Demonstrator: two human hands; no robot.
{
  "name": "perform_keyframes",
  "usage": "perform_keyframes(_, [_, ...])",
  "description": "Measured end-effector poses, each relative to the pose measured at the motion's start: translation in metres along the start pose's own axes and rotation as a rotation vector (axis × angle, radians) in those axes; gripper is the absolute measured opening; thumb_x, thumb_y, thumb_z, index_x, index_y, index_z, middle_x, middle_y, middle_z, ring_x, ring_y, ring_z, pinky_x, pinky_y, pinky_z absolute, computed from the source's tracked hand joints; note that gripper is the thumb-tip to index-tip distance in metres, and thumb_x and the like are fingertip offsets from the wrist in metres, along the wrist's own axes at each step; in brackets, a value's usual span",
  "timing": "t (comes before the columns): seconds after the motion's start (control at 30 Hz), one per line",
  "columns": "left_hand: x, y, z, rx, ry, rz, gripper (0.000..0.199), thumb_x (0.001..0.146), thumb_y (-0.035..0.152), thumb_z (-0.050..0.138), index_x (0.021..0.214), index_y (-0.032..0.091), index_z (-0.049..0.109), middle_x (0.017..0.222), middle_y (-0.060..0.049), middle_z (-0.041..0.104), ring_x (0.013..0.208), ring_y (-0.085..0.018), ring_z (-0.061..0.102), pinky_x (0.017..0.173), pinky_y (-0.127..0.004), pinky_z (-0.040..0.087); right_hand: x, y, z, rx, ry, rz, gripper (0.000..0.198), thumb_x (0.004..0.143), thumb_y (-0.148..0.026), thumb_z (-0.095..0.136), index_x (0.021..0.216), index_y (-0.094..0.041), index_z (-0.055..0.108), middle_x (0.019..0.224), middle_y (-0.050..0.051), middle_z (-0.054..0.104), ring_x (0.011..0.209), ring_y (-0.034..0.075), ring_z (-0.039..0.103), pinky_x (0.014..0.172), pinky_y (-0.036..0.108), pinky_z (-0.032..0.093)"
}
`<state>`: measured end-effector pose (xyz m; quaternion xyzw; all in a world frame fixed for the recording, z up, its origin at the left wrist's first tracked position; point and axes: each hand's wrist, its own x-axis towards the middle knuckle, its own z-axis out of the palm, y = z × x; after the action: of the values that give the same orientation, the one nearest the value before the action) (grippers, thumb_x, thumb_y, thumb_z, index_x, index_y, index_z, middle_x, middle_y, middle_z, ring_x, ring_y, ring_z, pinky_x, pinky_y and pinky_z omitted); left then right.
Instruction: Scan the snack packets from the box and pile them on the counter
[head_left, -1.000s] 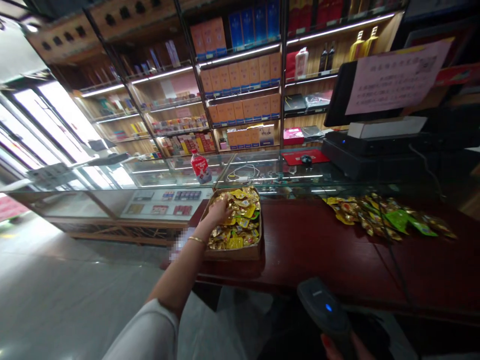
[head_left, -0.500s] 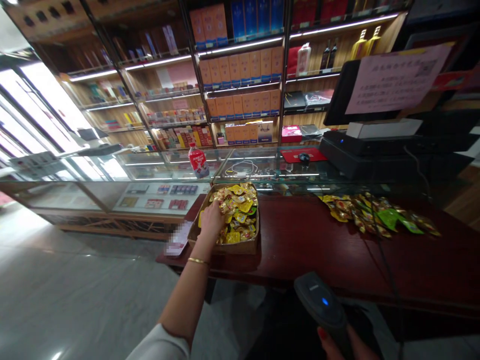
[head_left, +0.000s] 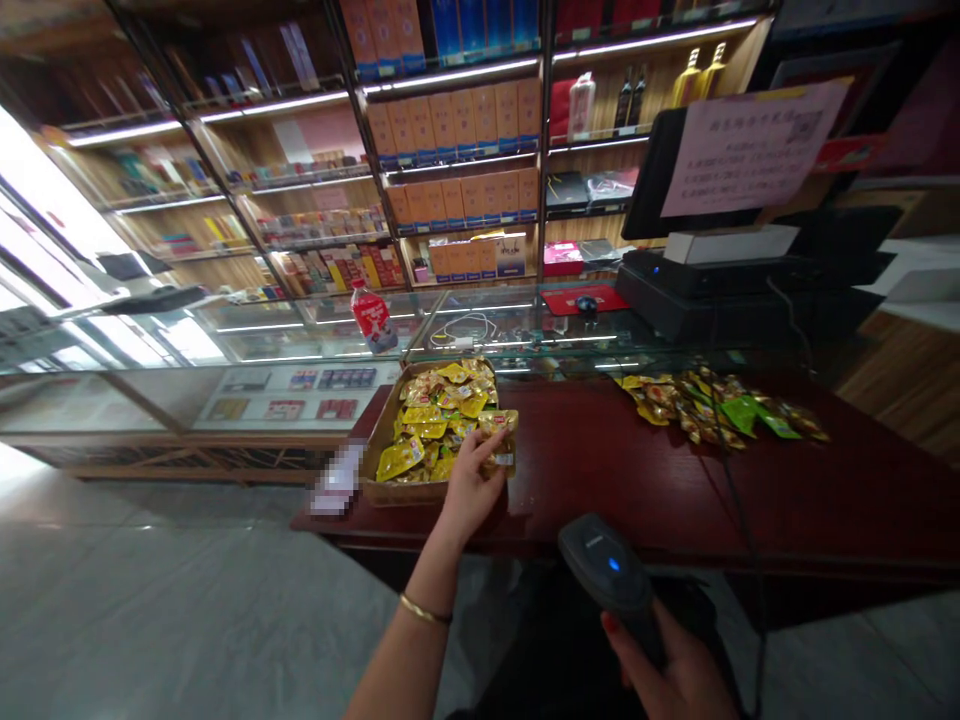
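Observation:
My left hand [head_left: 474, 482] is closed on a gold-and-yellow snack packet [head_left: 499, 430], which it holds at the right rim of a cardboard box [head_left: 409, 494]. Many small yellow and gold snack packets [head_left: 424, 415] fill that box, on the left end of the dark red table. In my right hand [head_left: 667, 660] is a black barcode scanner [head_left: 604, 565], its blue light lit. It hangs in front of the table's near edge, head pointing up and left. Farther right lies a loose pile of similar packets [head_left: 697, 405], some of them green.
A glass display counter [head_left: 510, 340] runs behind the table, with a red-capped bottle [head_left: 373, 318], a white cable [head_left: 465, 330] and a mouse [head_left: 587, 305] on it. A monitor [head_left: 645, 180] stands at the right. A black cord [head_left: 739, 510] crosses the table.
My left hand has come from inside the box to its right rim, now with a packet in its fingers. The scanner stays in my right hand. The view has shifted slightly.

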<state>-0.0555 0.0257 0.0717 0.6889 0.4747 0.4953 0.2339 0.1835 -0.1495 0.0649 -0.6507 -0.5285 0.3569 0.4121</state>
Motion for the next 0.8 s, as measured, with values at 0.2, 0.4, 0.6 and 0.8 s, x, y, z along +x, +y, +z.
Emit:
perform_keyframes(0.2, [0.004,-0.005,-0.008,0.034,-0.126,-0.012,0.072,0.078,0.008,0.067,0.145,0.03,0.056,0.134,-0.007,0.052,0.128,-0.023,0.051,0.118,-0.041,0.035,0.015,-0.014,0.005,-0.005,-0.105,-0.051,0.047,0.088,-0.069,0.055,0.081,-0.025,0.07,0.055,0.001,0.065,0.051,0.02,0.062,0.051,0.026,0.049])
perform_keyframes(0.4, [0.001,-0.006,-0.005,0.03,-0.12,-0.024,0.068,0.079,0.007,0.065,0.143,0.029,0.059,0.138,-0.009,0.049,0.129,-0.025,0.051,0.115,-0.041,0.039,0.024,-0.029,0.02,0.071,-0.15,-0.013,0.056,0.089,-0.072,0.051,0.104,-0.02,0.067,0.061,0.0,0.064,0.055,0.02,0.061,0.059,0.028,0.052])
perform_keyframes(0.6, [0.004,-0.003,-0.008,0.032,-0.139,0.007,0.071,0.077,0.006,0.066,0.144,0.03,0.058,0.131,-0.007,0.053,0.127,-0.024,0.053,0.117,-0.043,0.037,0.025,-0.032,0.025,0.112,-0.17,0.009,0.06,0.089,-0.073,0.051,0.111,-0.019,0.065,0.057,-0.003,0.059,0.055,0.02,0.06,0.057,0.027,0.051])
perform_keyframes(0.8, [-0.008,0.019,0.011,-0.015,-0.144,0.004,0.07,0.079,0.004,0.061,0.144,0.031,0.058,0.141,-0.007,0.052,0.135,-0.025,0.05,0.119,-0.042,0.035,0.026,-0.022,0.018,0.155,-0.156,0.05,0.06,0.086,-0.073,0.054,0.108,-0.018,0.064,0.061,-0.001,0.063,0.056,0.019,0.063,0.056,0.027,0.051])
